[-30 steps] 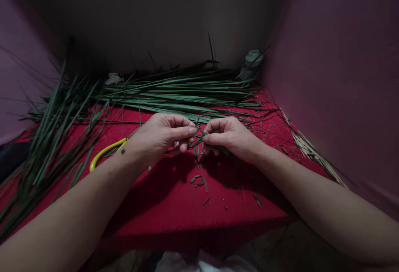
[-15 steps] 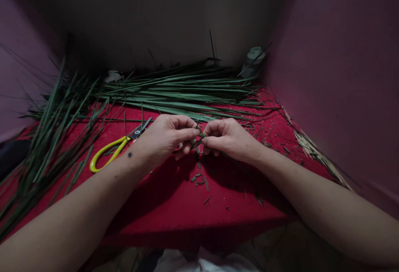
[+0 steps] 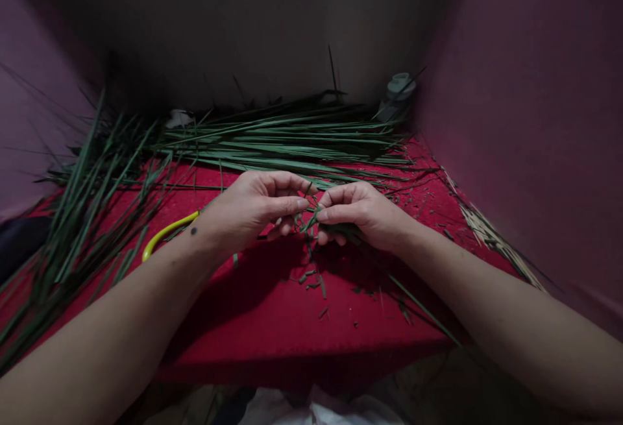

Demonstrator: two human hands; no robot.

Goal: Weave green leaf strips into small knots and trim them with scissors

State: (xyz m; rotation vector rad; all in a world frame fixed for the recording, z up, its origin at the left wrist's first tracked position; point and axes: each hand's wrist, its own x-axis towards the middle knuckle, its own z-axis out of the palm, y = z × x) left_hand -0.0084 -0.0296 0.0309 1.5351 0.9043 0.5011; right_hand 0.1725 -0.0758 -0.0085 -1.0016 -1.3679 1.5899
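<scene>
In the middle of the head view, my right hand (image 3: 357, 209) pinches a small knot of green leaf strips (image 3: 311, 218) between thumb and forefinger. A long leaf strip (image 3: 421, 306) trails from beneath this hand towards the lower right. My left hand (image 3: 263, 203) meets the knot from the other side, its fingers curled and its thumb close to the forefinger around the thin strip ends. The fingers partly hide the strips' crossing. Under my left wrist lie scissors, of which mainly a yellow handle (image 3: 168, 230) shows; the blades are covered.
A red cloth (image 3: 292, 331) covers the table, with cut leaf bits (image 3: 311, 279) on it. Long green leaves (image 3: 272, 139) lie across the back, more leaves (image 3: 82, 198) at left. A translucent bottle (image 3: 396, 95) stands at back right; pale thin sticks (image 3: 496, 243) lie along the right wall.
My left hand has shifted slightly up and left, now covering the scissor blades. The knot has turned in my fingers, and a long strip now shows trailing below my right hand.
</scene>
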